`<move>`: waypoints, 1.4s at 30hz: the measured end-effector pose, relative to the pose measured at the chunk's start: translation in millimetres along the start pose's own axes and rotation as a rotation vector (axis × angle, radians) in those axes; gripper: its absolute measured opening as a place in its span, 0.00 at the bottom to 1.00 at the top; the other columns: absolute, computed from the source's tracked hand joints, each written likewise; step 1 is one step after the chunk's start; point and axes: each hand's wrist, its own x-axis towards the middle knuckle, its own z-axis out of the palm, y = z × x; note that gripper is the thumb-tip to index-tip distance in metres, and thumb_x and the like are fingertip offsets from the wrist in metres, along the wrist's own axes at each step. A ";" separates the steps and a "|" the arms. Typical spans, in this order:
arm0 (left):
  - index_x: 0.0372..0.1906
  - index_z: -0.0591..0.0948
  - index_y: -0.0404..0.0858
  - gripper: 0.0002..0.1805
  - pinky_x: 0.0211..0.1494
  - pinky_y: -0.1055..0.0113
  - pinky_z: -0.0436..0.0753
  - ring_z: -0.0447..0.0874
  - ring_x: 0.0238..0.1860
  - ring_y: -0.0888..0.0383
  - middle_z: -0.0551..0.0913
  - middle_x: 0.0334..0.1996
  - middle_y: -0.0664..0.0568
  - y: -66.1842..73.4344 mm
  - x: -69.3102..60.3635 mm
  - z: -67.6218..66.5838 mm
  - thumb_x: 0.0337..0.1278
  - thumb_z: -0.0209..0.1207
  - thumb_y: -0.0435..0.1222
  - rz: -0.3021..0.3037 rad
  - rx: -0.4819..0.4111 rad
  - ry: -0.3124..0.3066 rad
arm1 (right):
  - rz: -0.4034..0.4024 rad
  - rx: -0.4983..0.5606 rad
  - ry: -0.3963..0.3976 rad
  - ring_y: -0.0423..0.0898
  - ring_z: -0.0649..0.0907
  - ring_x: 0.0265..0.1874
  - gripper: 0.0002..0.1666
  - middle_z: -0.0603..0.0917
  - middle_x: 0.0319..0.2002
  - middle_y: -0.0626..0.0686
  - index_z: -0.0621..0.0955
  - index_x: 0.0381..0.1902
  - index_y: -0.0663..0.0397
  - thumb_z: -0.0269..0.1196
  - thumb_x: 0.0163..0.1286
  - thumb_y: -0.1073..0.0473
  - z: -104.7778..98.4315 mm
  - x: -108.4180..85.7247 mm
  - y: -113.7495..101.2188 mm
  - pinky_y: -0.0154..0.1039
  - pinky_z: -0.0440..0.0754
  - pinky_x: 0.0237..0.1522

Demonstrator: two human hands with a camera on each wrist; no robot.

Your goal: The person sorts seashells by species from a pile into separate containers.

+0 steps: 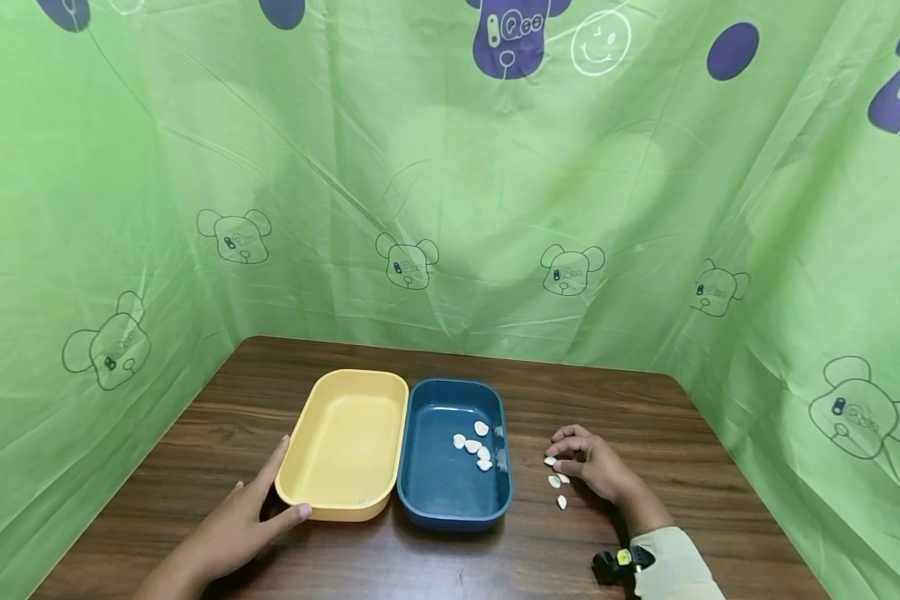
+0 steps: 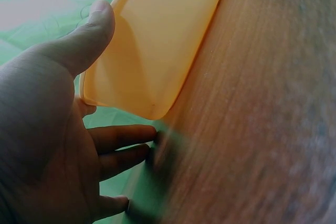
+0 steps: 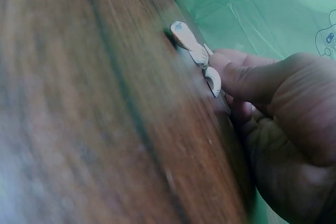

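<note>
My left hand (image 1: 243,508) rests with spread, straight fingers at the near left corner of a yellow plastic bin (image 1: 288,479); the thumb lies by its front rim. On the right, my right hand (image 1: 596,467) is low over the wood, thumb and fingertips pinching a small white seashell (image 1: 551,461). Just below that hand lie several more shells, among them one shell (image 1: 562,502) nearest the front. In the right wrist view ribbed shells (image 3: 182,35) lie beside the thumb, and the fingertips are partly hidden. A blue bin (image 1: 435,487) holds several white shells (image 1: 472,447).
Both bins stand side by side on a dark wooden table (image 1: 540,558). A green curtain (image 1: 465,308) with printed bear heads encloses the table's back and sides. A black strap device (image 1: 613,567) sits on my right wrist.
</note>
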 end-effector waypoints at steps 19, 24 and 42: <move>0.92 0.40 0.52 0.61 0.75 0.13 0.55 0.74 0.72 0.18 0.66 0.82 0.29 0.3 0.5 -1.9 0.71 0.69 0.57 -0.011 0.005 -0.001 | 0.035 0.089 0.021 0.39 0.82 0.56 0.03 0.85 0.58 0.64 0.90 0.40 0.56 0.75 0.70 0.64 -1.2 3.8 -0.9 0.26 0.78 0.57; 0.92 0.39 0.53 0.62 0.75 0.13 0.54 0.73 0.72 0.17 0.67 0.81 0.29 1.5 1.1 -2.3 0.70 0.68 0.58 -0.028 0.012 -0.011 | 0.048 0.109 0.026 0.43 0.82 0.57 0.03 0.86 0.58 0.63 0.90 0.39 0.57 0.75 0.70 0.63 -2.8 5.0 -1.6 0.27 0.78 0.58; 0.92 0.41 0.52 0.61 0.74 0.13 0.55 0.78 0.69 0.20 0.69 0.81 0.30 0.0 0.7 0.4 0.70 0.69 0.56 0.007 0.006 0.014 | 0.069 0.083 0.109 0.39 0.82 0.56 0.02 0.84 0.59 0.65 0.91 0.38 0.54 0.75 0.73 0.62 -3.7 11.1 -15.2 0.29 0.79 0.60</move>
